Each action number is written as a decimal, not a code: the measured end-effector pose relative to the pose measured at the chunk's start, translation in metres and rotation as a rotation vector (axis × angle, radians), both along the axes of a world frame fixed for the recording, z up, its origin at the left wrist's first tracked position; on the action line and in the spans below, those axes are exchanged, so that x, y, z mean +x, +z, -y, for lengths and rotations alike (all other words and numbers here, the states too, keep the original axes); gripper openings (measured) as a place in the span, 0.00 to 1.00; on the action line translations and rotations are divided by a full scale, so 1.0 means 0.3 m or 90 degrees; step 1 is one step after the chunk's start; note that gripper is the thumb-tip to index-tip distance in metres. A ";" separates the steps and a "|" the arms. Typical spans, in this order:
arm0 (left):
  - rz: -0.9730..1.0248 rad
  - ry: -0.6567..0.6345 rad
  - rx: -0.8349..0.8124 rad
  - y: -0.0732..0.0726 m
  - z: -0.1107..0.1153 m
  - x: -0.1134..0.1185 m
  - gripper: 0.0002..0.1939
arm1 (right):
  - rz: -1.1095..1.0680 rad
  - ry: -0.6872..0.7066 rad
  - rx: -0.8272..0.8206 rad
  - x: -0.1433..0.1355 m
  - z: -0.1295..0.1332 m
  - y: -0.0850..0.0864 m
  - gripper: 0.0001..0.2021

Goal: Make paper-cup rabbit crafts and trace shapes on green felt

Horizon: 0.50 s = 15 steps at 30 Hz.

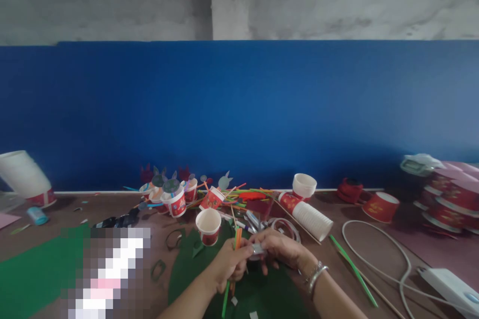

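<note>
My left hand (232,260) is closed around a few thin straws, an orange straw (238,237) and a green straw (225,300) among them, which stand nearly upright through the fist. Touching its thumb, my right hand (279,248) pinches a small greyish-white strip (257,248) that looks like tape. The fingers hide part of it. Both hands are over a dark green sheet (273,294) with small white scraps on it. Just beyond my left hand stands a paper cup (208,227), upright and apart from it.
Paper cups with animal-shaped cutouts (174,199) cluster behind. A stack of cups (312,219) lies right of centre, near a loose cable (374,269) and a white power strip (449,286). More red cups (449,204) stand far right. A green sheet (41,269) covers the left.
</note>
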<state>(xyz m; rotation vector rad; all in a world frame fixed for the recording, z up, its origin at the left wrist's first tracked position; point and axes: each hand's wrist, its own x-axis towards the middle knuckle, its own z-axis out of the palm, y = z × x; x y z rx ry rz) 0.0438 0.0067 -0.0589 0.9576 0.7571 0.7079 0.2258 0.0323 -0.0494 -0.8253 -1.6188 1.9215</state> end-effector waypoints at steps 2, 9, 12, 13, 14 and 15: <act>0.008 -0.006 -0.003 0.007 -0.004 -0.002 0.23 | 0.005 -0.026 -0.001 -0.011 0.002 -0.001 0.11; 0.034 -0.018 -0.006 0.006 -0.020 -0.017 0.22 | -0.032 -0.054 -0.024 -0.028 0.002 -0.001 0.12; 0.028 -0.017 -0.003 0.001 -0.019 -0.017 0.21 | -0.037 -0.044 -0.041 -0.028 0.005 0.002 0.11; 0.025 -0.017 -0.002 0.000 -0.019 -0.017 0.21 | -0.031 -0.046 -0.037 -0.028 0.006 0.003 0.11; 0.021 -0.018 -0.001 -0.002 -0.018 -0.016 0.21 | -0.026 -0.049 -0.029 -0.028 0.006 0.003 0.10; 0.017 -0.020 0.000 -0.004 -0.019 -0.016 0.21 | -0.024 -0.050 -0.019 -0.028 0.007 0.003 0.10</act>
